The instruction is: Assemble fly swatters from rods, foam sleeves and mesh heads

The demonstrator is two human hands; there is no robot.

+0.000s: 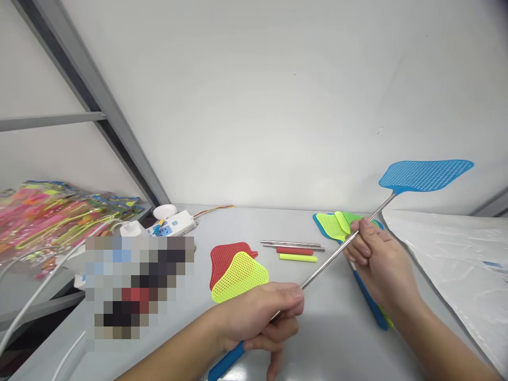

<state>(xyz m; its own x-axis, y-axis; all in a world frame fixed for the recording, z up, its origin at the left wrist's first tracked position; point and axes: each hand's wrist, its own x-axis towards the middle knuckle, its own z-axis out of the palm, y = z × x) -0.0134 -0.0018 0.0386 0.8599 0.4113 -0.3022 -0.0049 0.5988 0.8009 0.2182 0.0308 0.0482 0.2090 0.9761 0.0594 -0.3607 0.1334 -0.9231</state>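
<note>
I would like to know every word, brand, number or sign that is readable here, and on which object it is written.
No text can be read.
Plastic-bagged goods, left: any print is too blurred.
White power strip: any markings are too small.
White plastic sheet, right: blue marking, too blurred.
Held blue fly swatter: no lettering visible.

**Bright Mesh on Grey**

My swatter head (426, 175) is bright blue, patterned with rows of tiny holes; its rod (327, 262) is silver, its grip (226, 362) deeper blue. I see the same dotted mesh on a red head (222, 260) and a yellow-green head (240, 279). One tube (295, 251) is red, another tube (297, 258) lime. My worktop (222, 225) is plain grey, the wall (278, 106) off-white.
</note>
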